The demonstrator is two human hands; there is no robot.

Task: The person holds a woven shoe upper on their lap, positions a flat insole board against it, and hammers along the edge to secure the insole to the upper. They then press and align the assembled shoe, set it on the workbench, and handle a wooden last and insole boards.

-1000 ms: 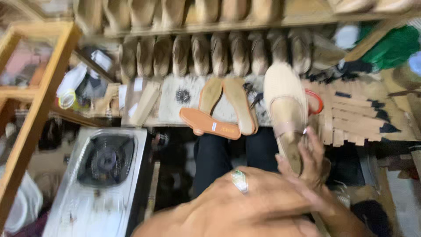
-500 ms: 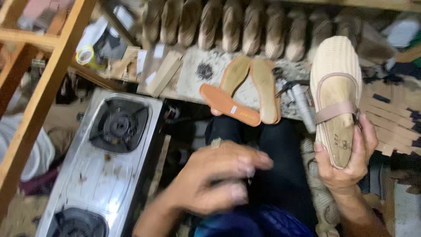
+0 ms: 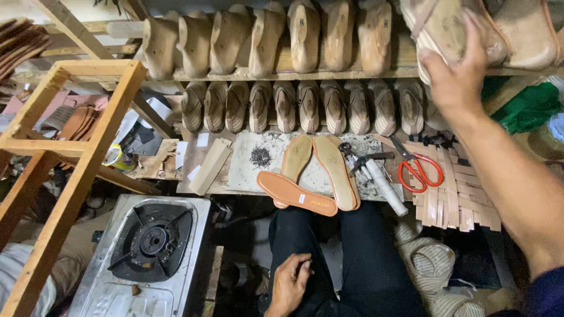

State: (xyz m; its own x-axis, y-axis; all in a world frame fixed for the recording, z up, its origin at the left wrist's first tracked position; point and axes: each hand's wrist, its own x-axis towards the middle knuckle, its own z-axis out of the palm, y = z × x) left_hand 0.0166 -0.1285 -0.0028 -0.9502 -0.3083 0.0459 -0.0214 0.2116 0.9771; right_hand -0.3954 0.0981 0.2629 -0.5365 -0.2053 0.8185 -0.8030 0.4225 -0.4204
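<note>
My right hand [image 3: 455,76] reaches up to the top right shelf and grips a beige strapped shoe on its last [image 3: 443,26], set among other lasted shoes. My left hand [image 3: 289,285] rests low on my dark trouser leg [image 3: 364,258], fingers loosely curled with nothing in them. On the small grey work slab [image 3: 247,173] in front of my knees lie three flat soles: an orange one [image 3: 296,192] across the front, two tan ones [image 3: 335,170] behind it.
Two rows of wooden shoe lasts [image 3: 296,105] fill the shelves. Red-handled scissors [image 3: 418,170], a hammer [image 3: 367,158], a white tube [image 3: 385,188] and a pile of tacks [image 3: 260,156] lie on the slab. A gas burner [image 3: 150,243] sits lower left, beside a wooden frame [image 3: 70,158].
My right hand has lifted the beige shoe from in front of me up to the top shelf. My left hand has dropped onto my lap. The view has tilted upward.
</note>
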